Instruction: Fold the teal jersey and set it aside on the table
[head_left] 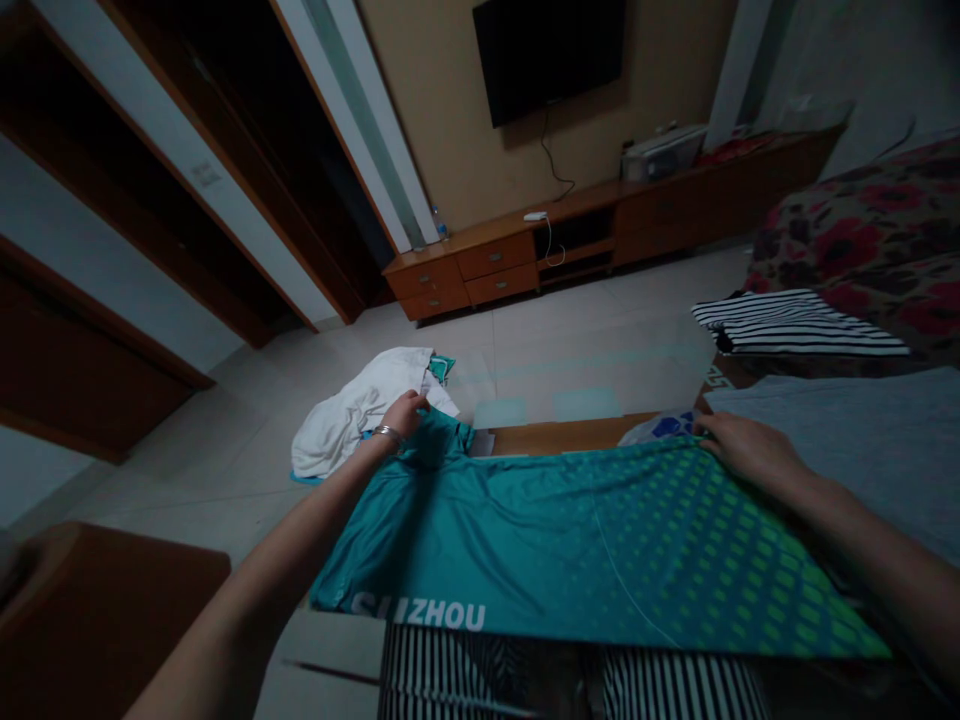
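The teal garment (525,540) stretches sideways between the two hands, above the person's striped trousers (450,675), with white lettering reading "SUZHOU" along its near edge and a green dotted pattern spreading over its right part. The left hand (406,412), a silvery bracelet (390,434) at its wrist, is closed in a pinch on the garment's far left corner, beside a white cloth (367,405) heaped beyond it. The right hand (742,446) pinches the far edge near the right end, thumb and fingers drawn together on the fabric; the dim light blurs the fingertips, so exactly how they grip is hard to tell. Just beyond that edge, near the right hand, lies a clear plastic bag (666,428) with blue marks. To the right are a grey cloth (862,420) and, beyond it, a black-and-white striped garment (802,325), near a floral cover (870,235). A low wooden cabinet (495,268) stands against the far wall under a television (555,52).
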